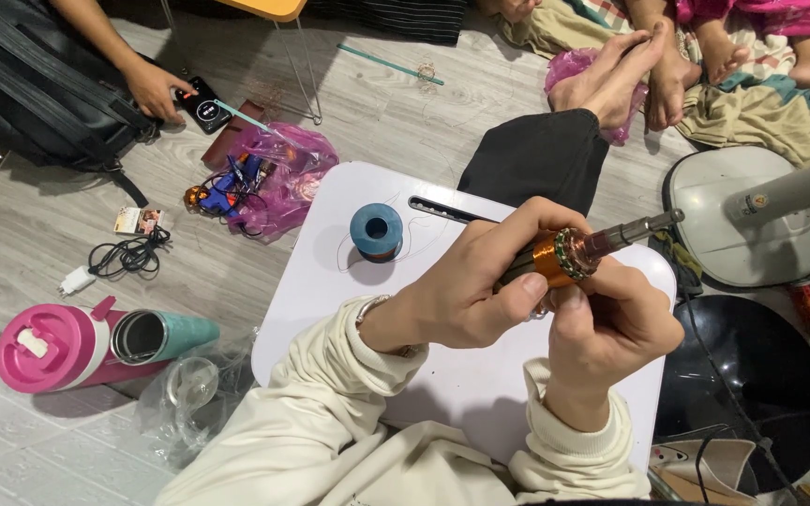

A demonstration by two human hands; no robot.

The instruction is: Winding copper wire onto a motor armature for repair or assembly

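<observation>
Both hands clamp the motor armature (569, 255) above the white lap table (480, 375): left hand (475, 286) grips its body, right hand (611, 323) pinches beneath the copper winding, with the shaft axis pointing up-right.

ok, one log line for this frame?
left hand: grips motor armature | right hand: supports it from below | blue spool: on white lap table

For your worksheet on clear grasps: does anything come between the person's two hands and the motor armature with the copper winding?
Nothing visible does. The left hand wraps the armature directly, thumb by the copper winding, and the right hand touches it from below. The blue spool stands apart on the white lap table.
</observation>
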